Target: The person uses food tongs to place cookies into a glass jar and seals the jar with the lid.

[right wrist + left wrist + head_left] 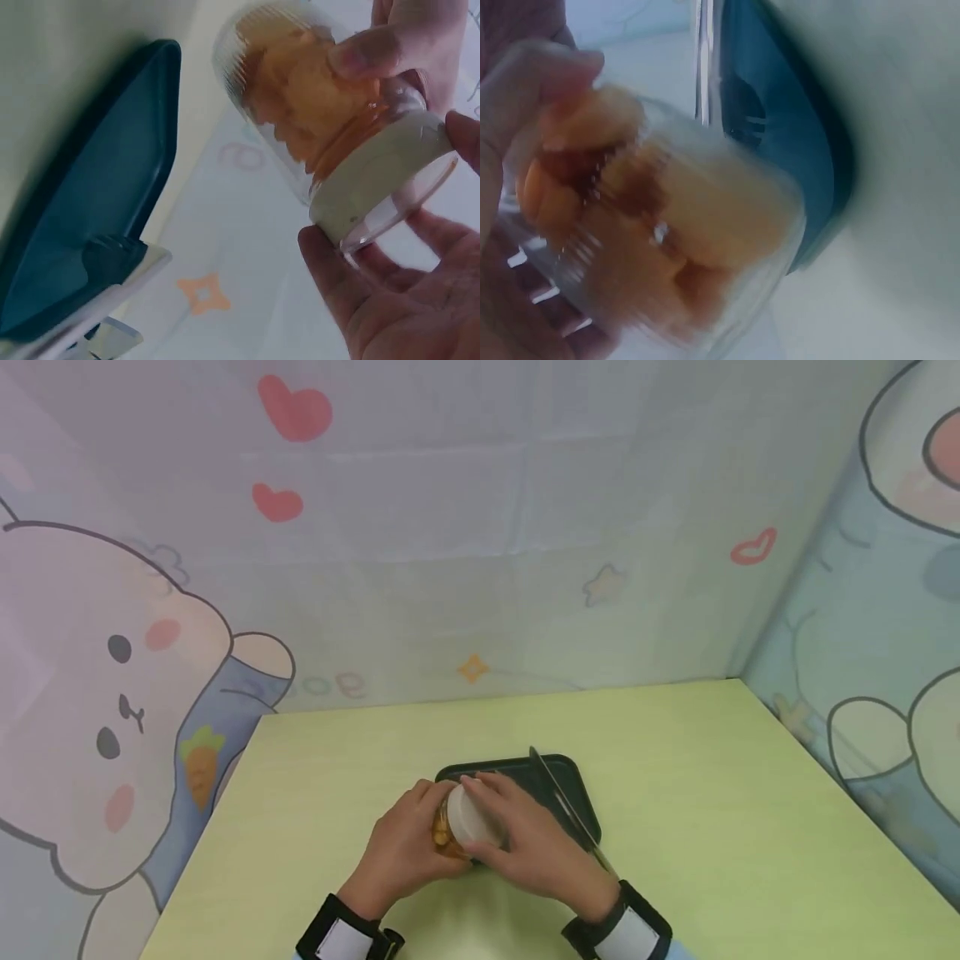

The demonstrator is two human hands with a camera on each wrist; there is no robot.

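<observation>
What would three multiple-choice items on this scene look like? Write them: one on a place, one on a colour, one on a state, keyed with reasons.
1. Where does the knife lie?
A. On the dark tray
B. In the jar
C. On the floor

2. What colour is the jar's lid?
A. Red
B. White
C. Black

3. How is the jar held?
A. By neither hand
B. By the left hand alone, the right hand away
C. By both hands, the left hand on the glass and the right hand round the lid

Key: 1 A, the blade rests across the tray's right side. 2 B, the right wrist view shows a white cap. 3 C, the head view shows both hands on it.
</observation>
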